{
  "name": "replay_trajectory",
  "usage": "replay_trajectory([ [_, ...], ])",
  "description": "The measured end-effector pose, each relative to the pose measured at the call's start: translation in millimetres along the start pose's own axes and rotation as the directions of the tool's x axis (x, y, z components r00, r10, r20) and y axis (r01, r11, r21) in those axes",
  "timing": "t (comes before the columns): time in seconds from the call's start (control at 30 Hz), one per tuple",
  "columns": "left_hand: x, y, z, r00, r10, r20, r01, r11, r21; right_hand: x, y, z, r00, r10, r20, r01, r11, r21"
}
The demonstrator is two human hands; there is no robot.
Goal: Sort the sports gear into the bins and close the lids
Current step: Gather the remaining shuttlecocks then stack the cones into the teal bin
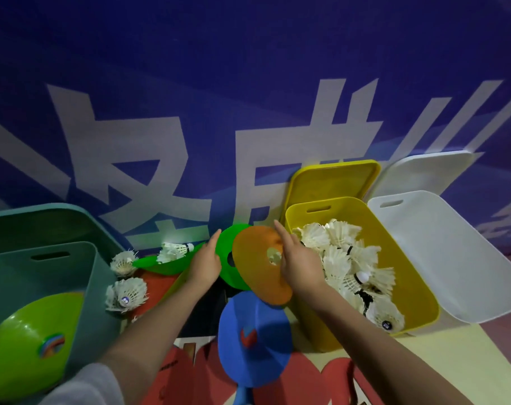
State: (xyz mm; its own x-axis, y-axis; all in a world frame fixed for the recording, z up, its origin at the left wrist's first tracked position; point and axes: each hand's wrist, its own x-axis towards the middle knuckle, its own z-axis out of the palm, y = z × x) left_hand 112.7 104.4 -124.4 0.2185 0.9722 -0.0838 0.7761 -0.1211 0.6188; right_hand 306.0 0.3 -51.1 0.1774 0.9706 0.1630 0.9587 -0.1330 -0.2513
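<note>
Right hand [296,260]: fingers extended flat against orange disc cone [258,266], thumb side up, disc tilted on edge. Left hand [205,263]: gripping green disc cone [229,252], which overlaps behind the orange one. Just below both: blue paddle [253,339], upright on the floor. Right of the hands: yellow bin [400,258], lid propped behind, heaped with white shuttlecocks [342,255]; beside it, white bin [453,258], lid also off. Left: loose shuttlecocks on floor [127,293], then teal bin [96,282] holding a green ball [29,340].
</note>
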Motion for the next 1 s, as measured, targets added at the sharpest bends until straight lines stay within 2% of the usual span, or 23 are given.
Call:
replay_trajectory([
  [0.07,-5.3,3.7,-10.6,0.996,0.064,-0.068,-0.065,0.998,-0.009,4.3,1.7,-3.5,0.997,0.060,-0.043,-0.051,0.984,0.173],
  [0.17,-17.0,6.1,-34.8,0.974,0.152,-0.170,-0.148,0.988,0.039,4.4,2.0,-9.6,0.981,0.182,-0.072,-0.131,0.884,0.448],
  [0.33,-49.0,-3.0,-90.9,0.940,0.157,-0.302,-0.151,0.988,0.045,-16.0,-10.9,-17.7,0.944,0.318,-0.093,-0.186,0.740,0.646],
  [0.47,-81.6,-29.1,-133.6,0.907,0.131,-0.401,-0.165,0.985,-0.051,-35.1,-40.4,-18.2,0.936,0.350,-0.038,-0.211,0.644,0.736],
  [0.6,-117.5,-60.0,-176.1,0.876,0.040,-0.480,-0.108,0.987,-0.117,-42.2,-83.9,-10.9,0.935,0.352,0.034,-0.230,0.532,0.815],
  [0.7,-142.3,-88.0,-209.2,0.849,-0.032,-0.528,-0.074,0.981,-0.178,-43.1,-120.6,-0.7,0.938,0.339,0.077,-0.256,0.523,0.813],
  [0.83,-166.1,-127.9,-250.2,0.802,-0.206,-0.560,0.043,0.956,-0.289,-47.6,-175.8,11.7,0.945,0.309,0.105,-0.248,0.471,0.847],
  [1.0,-186.7,-189.7,-285.5,0.790,-0.271,-0.550,0.150,0.955,-0.256,-67.1,-241.8,33.9,0.949,0.262,0.175,-0.283,0.469,0.837],
])
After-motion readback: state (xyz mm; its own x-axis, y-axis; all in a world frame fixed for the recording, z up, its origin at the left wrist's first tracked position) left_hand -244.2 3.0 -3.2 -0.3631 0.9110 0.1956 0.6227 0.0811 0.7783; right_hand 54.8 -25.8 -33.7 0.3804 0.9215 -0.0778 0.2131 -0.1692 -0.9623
